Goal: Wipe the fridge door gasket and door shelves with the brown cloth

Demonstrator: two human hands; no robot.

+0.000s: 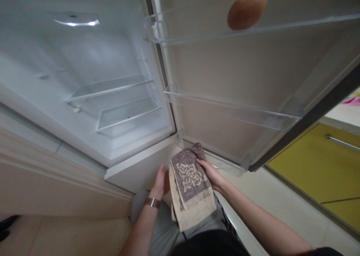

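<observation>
A folded towel [194, 181], greyish brown with a cream pattern and cream borders, hangs over my lap in front of the open fridge. My right hand [209, 171] grips its upper right side, thumb on top and the other fingers hidden beneath. Close to the towel's left edge is my left hand [161, 181], thumb stretched upward and fingers apart from it. Some of those fingers are partly hidden, and whether they touch the cloth I cannot tell. A brown strap [152, 202] circles my left wrist.
The fridge door [225, 68] stands wide open on the right, with a clear upper door shelf [194, 36] and a lower one [230, 110]. An egg [247, 9] sits on the upper one. Inside the fridge are glass shelves [129, 113]. Yellow drawers [320, 162] stand beyond the door.
</observation>
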